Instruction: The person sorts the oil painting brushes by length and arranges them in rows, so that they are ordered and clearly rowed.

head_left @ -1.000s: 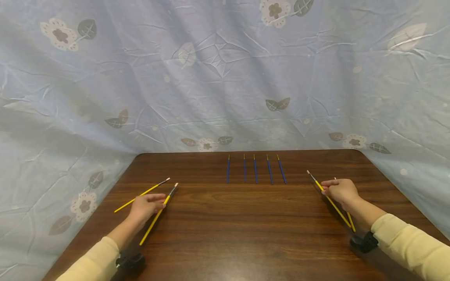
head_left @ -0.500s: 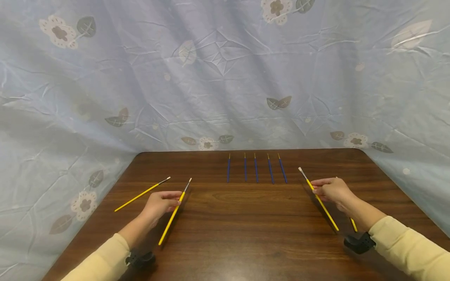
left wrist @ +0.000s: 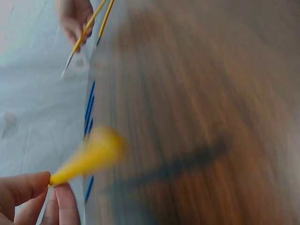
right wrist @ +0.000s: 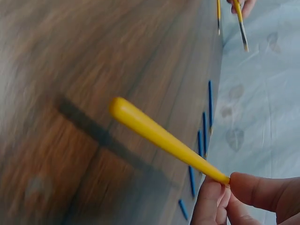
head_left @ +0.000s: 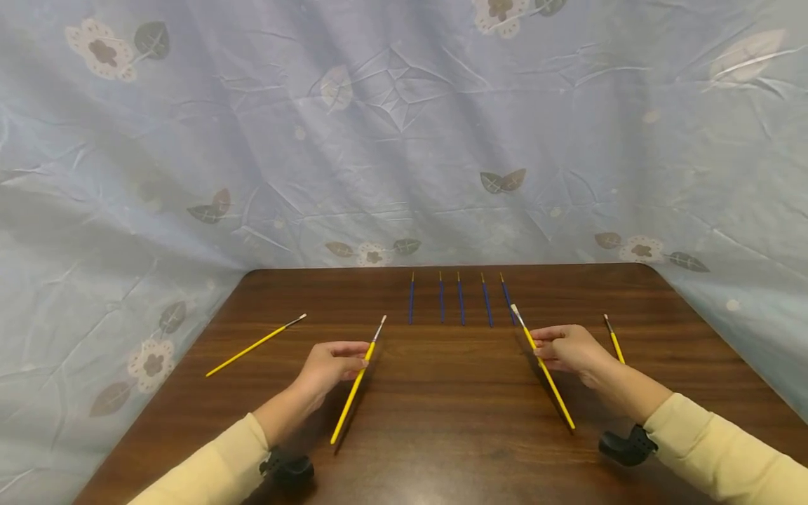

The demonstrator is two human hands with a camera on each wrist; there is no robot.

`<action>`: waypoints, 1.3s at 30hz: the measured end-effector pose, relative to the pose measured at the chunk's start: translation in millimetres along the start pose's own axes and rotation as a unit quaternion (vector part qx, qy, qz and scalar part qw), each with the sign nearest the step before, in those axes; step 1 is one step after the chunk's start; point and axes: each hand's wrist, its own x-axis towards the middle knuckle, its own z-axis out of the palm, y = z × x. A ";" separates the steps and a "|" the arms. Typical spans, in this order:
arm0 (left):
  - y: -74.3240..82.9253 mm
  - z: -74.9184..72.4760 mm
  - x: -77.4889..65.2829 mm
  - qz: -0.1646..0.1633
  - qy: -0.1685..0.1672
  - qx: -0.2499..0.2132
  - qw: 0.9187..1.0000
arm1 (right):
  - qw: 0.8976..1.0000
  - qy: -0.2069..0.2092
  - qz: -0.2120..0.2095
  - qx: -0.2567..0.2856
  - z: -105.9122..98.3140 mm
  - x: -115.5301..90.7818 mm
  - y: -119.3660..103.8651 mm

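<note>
My left hand point(head_left: 331, 368) pinches a yellow-handled paintbrush point(head_left: 351, 396) between thumb and fingers, its pale bristles pointing away from me. In my right hand point(head_left: 571, 353) is another yellow paintbrush point(head_left: 554, 388), pinched the same way with its bristle end tilted to the left. Both brushes are lifted off the table; in the right wrist view a shadow lies apart from the yellow handle point(right wrist: 164, 140). Seen close in the left wrist view, the other handle point(left wrist: 96, 154) is blurred. The right brush's tip overlaps the rightmost blue brush point(head_left: 507, 294) in the head view.
Several thin blue paintbrushes point(head_left: 461, 301) lie in a row near the far edge of the brown wooden table point(head_left: 429, 449). One yellow paintbrush point(head_left: 252, 346) lies at the left, another yellow paintbrush point(head_left: 616, 344) at the right, partly behind my right arm. A flowered cloth point(head_left: 391, 175) hangs behind.
Both hands have moved inward toward the table's middle with their yellow paintbrushes, the left going right and the right going left. The other brushes lie where they were.
</note>
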 end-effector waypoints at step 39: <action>-9.6 112.5 2.9 0.037 -0.050 -0.048 0.997 | 0.995 -0.026 0.029 0.090 88.2 5.0 -8.6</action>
